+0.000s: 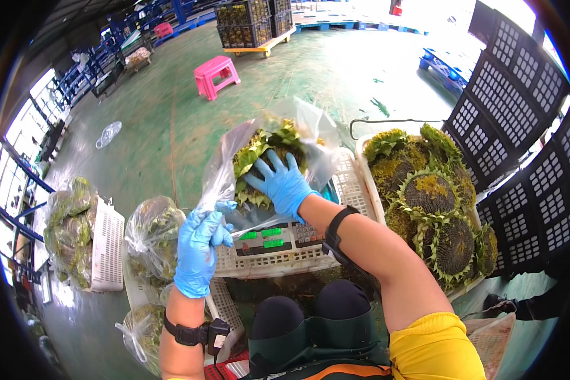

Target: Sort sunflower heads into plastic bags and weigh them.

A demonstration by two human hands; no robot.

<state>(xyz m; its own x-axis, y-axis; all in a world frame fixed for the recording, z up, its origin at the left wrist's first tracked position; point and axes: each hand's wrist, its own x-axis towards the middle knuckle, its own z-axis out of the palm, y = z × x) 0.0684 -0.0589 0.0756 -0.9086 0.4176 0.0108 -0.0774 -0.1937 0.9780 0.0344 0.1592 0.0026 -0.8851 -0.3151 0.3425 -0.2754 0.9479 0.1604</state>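
Note:
A clear plastic bag (218, 164) stands mouth-up before me, with a sunflower head (249, 154) fringed by green bracts inside it. My left hand (197, 251), in a blue glove, pinches the bag's near-left edge. Inside the bag, my right hand (282, 183), also gloved, lies palm down on the sunflower head with its fingers spread. The bag hides most of a digital scale (263, 244), whose green displays and keypad show at the front. Scale and bag rest on an upturned white plastic crate (275, 267).
At right, a white basket (373, 199) holds several sunflower heads (427, 192) beside black crates (506, 90). Bagged sunflower heads (154, 237) sit at left, near another white crate (108, 247). Beyond are a pink stool (216, 76) and a yellow trolley (261, 47) with loaded crates.

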